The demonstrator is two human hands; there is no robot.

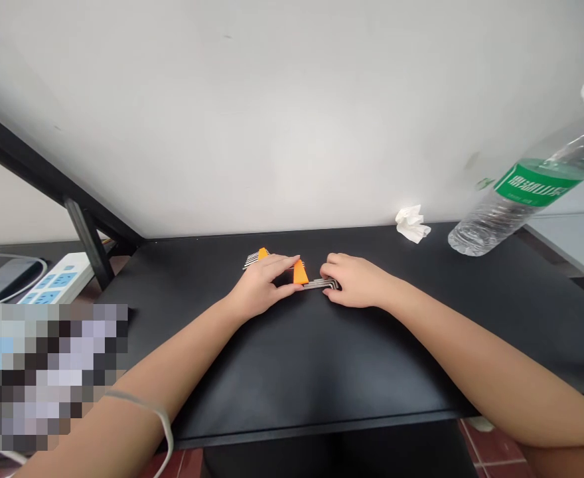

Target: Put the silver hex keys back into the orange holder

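Note:
An orange holder (300, 273) with several silver hex keys (318, 283) lies on the black table, near its middle. My left hand (262, 284) rests over the holder, thumb at its near edge and fingers across its top, gripping it. At the right, my right hand (352, 280) has its fingers curled round the bent ends of the hex keys. Straight key ends stick out past the holder's left side, beyond my left hand.
A crumpled white tissue (412, 224) lies by the wall. Right of it stands a large plastic bottle (515, 192) with a green label. White power strips (56, 287), cables and a black metal frame (89, 242) are at the left. The black table (316, 372) has a raised front edge.

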